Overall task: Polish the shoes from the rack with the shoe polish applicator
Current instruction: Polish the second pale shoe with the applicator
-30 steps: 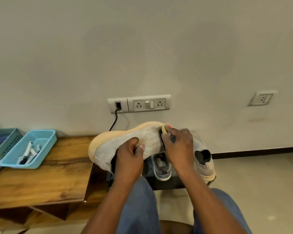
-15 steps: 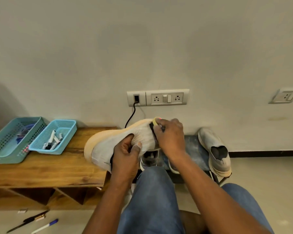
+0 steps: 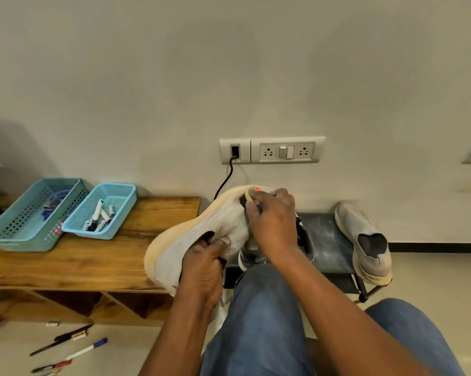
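Observation:
My left hand (image 3: 203, 270) grips a white knit sneaker (image 3: 218, 223) with a cream sole, fingers inside its opening, holding it on its side above my lap. My right hand (image 3: 273, 223) presses a small applicator (image 3: 249, 197), yellow-tipped with a dark pad, against the shoe's upper near the sole edge; most of the applicator is hidden by my fingers. The matching grey-white shoe (image 3: 369, 241) rests on the right end of a low dark metal shoe rack (image 3: 327, 240). Another shoe (image 3: 252, 257) shows on the rack behind my hands.
A wooden bench (image 3: 93, 256) at left carries two blue baskets (image 3: 102, 210), one with markers. Pens and markers (image 3: 74, 343) lie on the floor below. A wall socket panel (image 3: 272, 150) with a black cable is above the shoe. My jeans-clad knees fill the bottom.
The camera view has swung left, showing more bench and floor. The applicator hand stays pressed near the sole edge, shifting slightly along the shoe; the left hand keeps its grip.

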